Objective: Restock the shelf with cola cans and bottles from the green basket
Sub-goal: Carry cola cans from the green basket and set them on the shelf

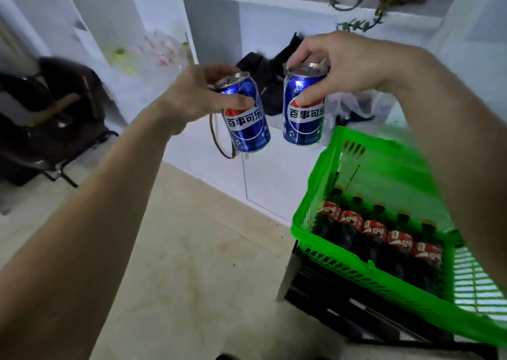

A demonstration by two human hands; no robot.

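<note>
Two blue cola cans are being held up in front of the white shelf (274, 151), one per hand, both clear of the green basket (356, 274). The left can (247, 118) is being gripped near its top by the left hand (192, 96), thumb across the front and fingers curled behind the rim; it is being carried tilted. The right can (303, 109) is being pinched from above by the right hand (337, 65), fingertips on the lid edge and thumb on the label; it is hanging close to upright. Neither can is being set down yet. Five cola bottles (375, 236) are being left in a row inside the basket, untouched. No cans or bottles are being seen on the shelf; the open compartment ahead is being occupied by a dark bag (263, 85). Judgement: restocking is at an early stage, with placement of both cans and all bottles outstanding.
</note>
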